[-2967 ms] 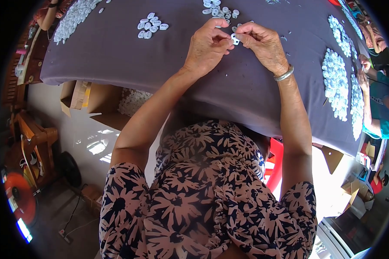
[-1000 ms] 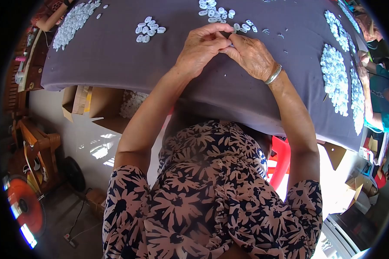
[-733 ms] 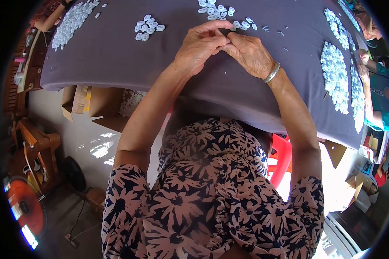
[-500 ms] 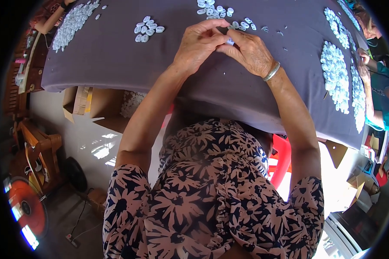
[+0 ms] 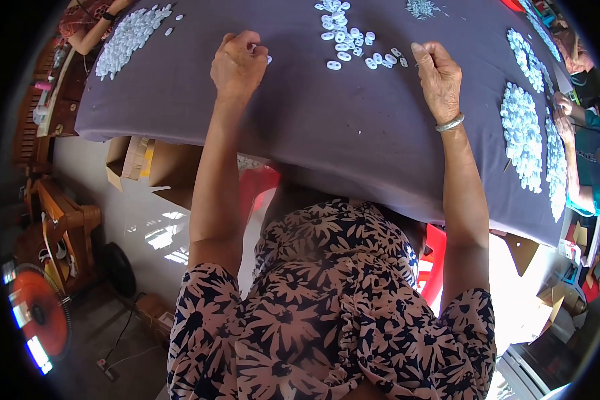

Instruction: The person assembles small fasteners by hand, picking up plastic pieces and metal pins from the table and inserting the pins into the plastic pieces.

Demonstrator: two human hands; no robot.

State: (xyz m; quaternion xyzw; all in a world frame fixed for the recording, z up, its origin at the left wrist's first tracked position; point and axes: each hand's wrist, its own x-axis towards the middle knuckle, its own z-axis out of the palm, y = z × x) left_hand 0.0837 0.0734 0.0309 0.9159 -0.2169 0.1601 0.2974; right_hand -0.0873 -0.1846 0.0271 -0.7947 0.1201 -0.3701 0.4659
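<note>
My left hand is curled closed low over the purple-grey tablecloth, covering the spot of a small group of white oval plastic pieces. One white oval piece shows at its right edge; what its fingers hold is hidden. Farther right, my right hand, with a bracelet at the wrist, has its thumb and fingers closed in a pinch. Anything between those fingertips is too small to make out. Between the hands, toward the far side, lies a loose cluster of white oval pieces, some with dark marks.
A small pile of thin pale bits lies at the far side. Large heaps of white pieces stand on the left and right. Other people's arms reach in at both sides. Cardboard boxes sit below the table edge.
My hands were together, working on a small white piece. They have parted: the left moved left over the small group of pieces, the right moved right. The view has shifted slightly.
</note>
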